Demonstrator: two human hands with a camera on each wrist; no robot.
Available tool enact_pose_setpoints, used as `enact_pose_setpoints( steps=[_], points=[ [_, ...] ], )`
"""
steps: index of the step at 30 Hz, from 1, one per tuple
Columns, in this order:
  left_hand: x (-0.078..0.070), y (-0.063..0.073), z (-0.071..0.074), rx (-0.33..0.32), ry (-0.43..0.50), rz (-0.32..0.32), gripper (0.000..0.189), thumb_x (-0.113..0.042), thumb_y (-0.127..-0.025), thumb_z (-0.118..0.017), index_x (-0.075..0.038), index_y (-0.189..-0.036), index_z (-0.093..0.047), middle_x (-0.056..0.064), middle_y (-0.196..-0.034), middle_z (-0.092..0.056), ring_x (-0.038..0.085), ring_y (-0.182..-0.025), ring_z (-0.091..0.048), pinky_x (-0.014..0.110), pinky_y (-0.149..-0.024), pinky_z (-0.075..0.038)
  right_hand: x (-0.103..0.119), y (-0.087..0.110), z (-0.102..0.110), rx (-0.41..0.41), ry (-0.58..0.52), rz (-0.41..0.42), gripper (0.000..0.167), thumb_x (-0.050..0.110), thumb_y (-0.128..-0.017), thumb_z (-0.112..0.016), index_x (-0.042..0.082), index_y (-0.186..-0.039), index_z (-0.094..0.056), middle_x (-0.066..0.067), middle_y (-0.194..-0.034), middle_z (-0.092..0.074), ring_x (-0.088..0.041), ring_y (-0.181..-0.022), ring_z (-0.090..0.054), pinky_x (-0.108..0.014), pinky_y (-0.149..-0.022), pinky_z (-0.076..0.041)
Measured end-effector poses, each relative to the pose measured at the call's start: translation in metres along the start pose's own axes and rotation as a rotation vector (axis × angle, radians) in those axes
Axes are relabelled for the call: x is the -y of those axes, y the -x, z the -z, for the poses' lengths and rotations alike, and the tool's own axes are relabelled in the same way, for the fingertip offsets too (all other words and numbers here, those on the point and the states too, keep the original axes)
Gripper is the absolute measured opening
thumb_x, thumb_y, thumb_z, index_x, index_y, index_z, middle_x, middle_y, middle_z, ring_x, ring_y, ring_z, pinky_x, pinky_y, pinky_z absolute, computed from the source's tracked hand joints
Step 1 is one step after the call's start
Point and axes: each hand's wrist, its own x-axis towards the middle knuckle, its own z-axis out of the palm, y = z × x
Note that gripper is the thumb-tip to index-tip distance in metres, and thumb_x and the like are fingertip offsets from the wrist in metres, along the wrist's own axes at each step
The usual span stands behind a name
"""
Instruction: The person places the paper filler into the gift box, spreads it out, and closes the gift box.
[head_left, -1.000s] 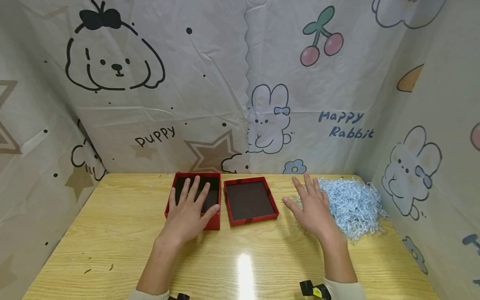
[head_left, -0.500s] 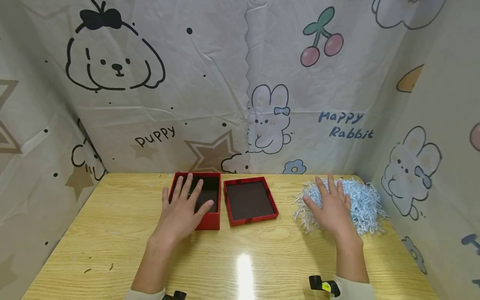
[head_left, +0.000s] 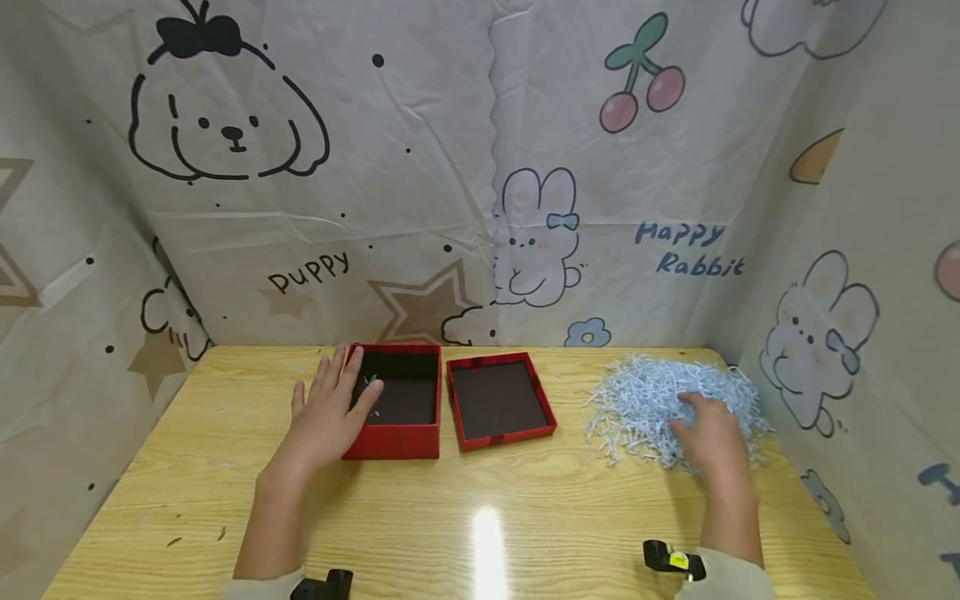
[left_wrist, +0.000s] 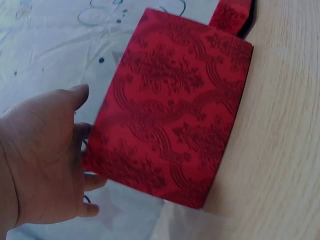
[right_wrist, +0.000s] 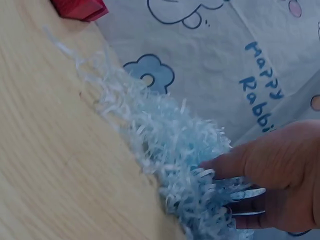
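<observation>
My left hand (head_left: 324,423) lies along the left side of a deep red box (head_left: 392,442) with a black inside, its fingers up at the rim. The left wrist view shows the box's patterned red front (left_wrist: 170,110), with the fingertips partly hidden behind its side. A few pale shreds show inside the box. Over on the right, my right hand (head_left: 714,433) grips into a heap of light blue shredded paper (head_left: 645,400). In the right wrist view, the thumb and bent fingers have shreds (right_wrist: 200,185) between them, and the fingertips are partly buried.
A shallow red lid (head_left: 501,400), its dark inside facing up, lies on the wooden table (head_left: 420,525) just right of the box. A printed cloth (head_left: 435,167) stands behind the table and along its sides.
My left hand has moved left from over the box to its left side. My right hand has moved right and down into the shredded paper, its fingers bending.
</observation>
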Motion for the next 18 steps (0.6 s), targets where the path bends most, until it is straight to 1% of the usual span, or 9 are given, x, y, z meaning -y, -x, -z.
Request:
enact_pose_setpoints(
  steps=[2, 4, 7, 9, 11, 13, 15, 17, 18],
  points=[
    [0.006, -0.003, 0.001, 0.012, 0.059, 0.0, 0.08, -0.061, -0.112, -0.03, -0.013, -0.171, -0.007, 0.016, -0.178, 0.003, 0.045, -0.162, 0.004, 0.079, -0.119, 0.008, -0.004, 0.0, -0.001, -0.018, -0.005, -0.013, 0.046, 0.012, -0.101, -0.065, -0.006, -0.143, -0.056, -0.041, -0.14, -0.053, -0.061, -0.113, -0.058, -0.068, -0.085, -0.053],
    [0.012, -0.006, 0.001, 0.017, 0.118, -0.014, 0.076, -0.055, -0.114, -0.029, -0.011, -0.171, -0.006, 0.016, -0.178, 0.001, 0.044, -0.162, 0.0, 0.076, -0.122, 0.003, -0.005, 0.0, -0.001, -0.059, -0.021, -0.035, 0.04, 0.01, -0.101, -0.065, -0.004, -0.138, -0.06, -0.039, -0.138, -0.057, -0.054, -0.097, -0.065, -0.059, -0.072, -0.054],
    [0.02, -0.009, 0.001, 0.007, 0.189, -0.054, 0.067, -0.042, -0.116, -0.03, -0.007, -0.17, -0.011, 0.017, -0.177, -0.004, 0.042, -0.162, -0.005, 0.07, -0.126, -0.007, -0.003, 0.002, 0.001, -0.152, -0.042, -0.069, 0.035, 0.009, -0.102, -0.065, -0.002, -0.134, -0.063, -0.038, -0.134, -0.06, -0.043, -0.077, -0.064, -0.048, -0.057, -0.048],
    [0.025, -0.011, 0.001, -0.013, 0.221, -0.078, 0.062, -0.033, -0.117, -0.032, -0.004, -0.169, -0.016, 0.018, -0.177, -0.009, 0.042, -0.162, -0.008, 0.066, -0.127, -0.012, 0.001, 0.004, 0.005, -0.223, -0.059, -0.083, 0.032, 0.009, -0.102, -0.066, 0.0, -0.133, -0.065, -0.037, -0.131, -0.063, -0.038, -0.071, -0.06, -0.043, -0.053, -0.042],
    [0.028, -0.012, 0.0, -0.032, 0.243, -0.089, 0.059, -0.027, -0.117, -0.033, -0.002, -0.168, -0.019, 0.02, -0.176, -0.013, 0.043, -0.161, -0.011, 0.064, -0.128, -0.014, 0.005, 0.006, 0.01, -0.289, -0.073, -0.089, 0.03, 0.009, -0.102, -0.066, 0.001, -0.131, -0.067, -0.035, -0.127, -0.066, -0.036, -0.072, -0.058, -0.04, -0.053, -0.039],
    [0.031, -0.013, -0.001, -0.05, 0.256, -0.094, 0.057, -0.022, -0.116, -0.034, -0.001, -0.168, -0.022, 0.021, -0.175, -0.017, 0.044, -0.161, -0.014, 0.063, -0.128, -0.016, 0.01, 0.007, 0.015, -0.336, -0.097, -0.098, 0.029, 0.011, -0.103, -0.066, 0.002, -0.131, -0.068, -0.034, -0.123, -0.068, -0.036, -0.072, -0.057, -0.041, -0.054, -0.039],
    [0.033, -0.014, -0.002, -0.064, 0.269, -0.089, 0.056, -0.017, -0.115, -0.035, -0.001, -0.167, -0.023, 0.022, -0.174, -0.02, 0.044, -0.16, -0.016, 0.063, -0.128, -0.016, 0.015, 0.008, 0.021, -0.374, -0.117, -0.094, 0.029, 0.011, -0.103, -0.067, 0.002, -0.131, -0.069, -0.033, -0.124, -0.068, -0.04, -0.08, -0.061, -0.046, -0.06, -0.045],
    [0.034, -0.015, -0.003, -0.071, 0.275, -0.084, 0.056, -0.012, -0.114, -0.036, -0.001, -0.167, -0.024, 0.023, -0.173, -0.021, 0.044, -0.16, -0.017, 0.063, -0.128, -0.017, 0.02, 0.009, 0.026, -0.387, -0.142, -0.103, 0.03, 0.011, -0.104, -0.065, 0.002, -0.133, -0.068, -0.031, -0.128, -0.068, -0.044, -0.091, -0.065, -0.053, -0.069, -0.052],
    [0.035, -0.016, -0.003, -0.073, 0.276, -0.081, 0.056, -0.009, -0.113, -0.036, -0.001, -0.167, -0.023, 0.024, -0.173, -0.021, 0.045, -0.16, -0.017, 0.063, -0.128, -0.017, 0.023, 0.009, 0.029, -0.394, -0.155, -0.101, 0.031, 0.011, -0.104, -0.065, 0.001, -0.134, -0.068, -0.031, -0.13, -0.067, -0.045, -0.094, -0.065, -0.055, -0.074, -0.053]
  ],
)
